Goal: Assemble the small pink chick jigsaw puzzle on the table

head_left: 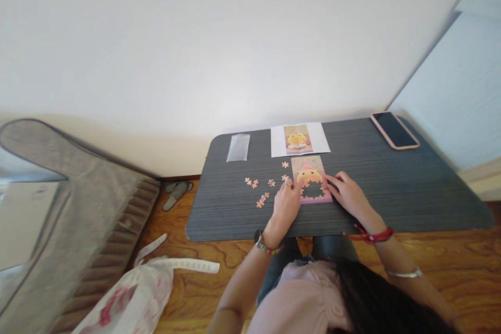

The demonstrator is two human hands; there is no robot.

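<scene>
- Pink-edged jigsaw puzzle lies flat on the dark grey wood-grain bench, partly built: a yellow chick figure fills its upper part and a dark gap shows in its lower middle.
- Left hand rests on the bench at the puzzle's left edge, fingers curled toward it; its grip looks narrow, fingertips drawn together at the puzzle's border, and whether a piece sits between them is too small to tell.
- Right hand lies on the puzzle's right edge, fingers loosely spread and pressing flat on the board rather than clasping anything.
- Between the two grips sits the unfilled gap of the puzzle.
- Just outside the left grip, loose pink puzzle pieces are scattered on the bench, apart from one another.
- Beyond both grips, touching the puzzle's far edge, lies a white reference sheet printed with the same chick picture.
- Further out past the left grip, a clear plastic bag lies flat near the bench's back edge.
- Well beyond the right grip, a phone in a pink case lies screen up near the far corner.
- On the wooden floor away from the left grip lie grey slippers and a white and pink cloth bag.
</scene>
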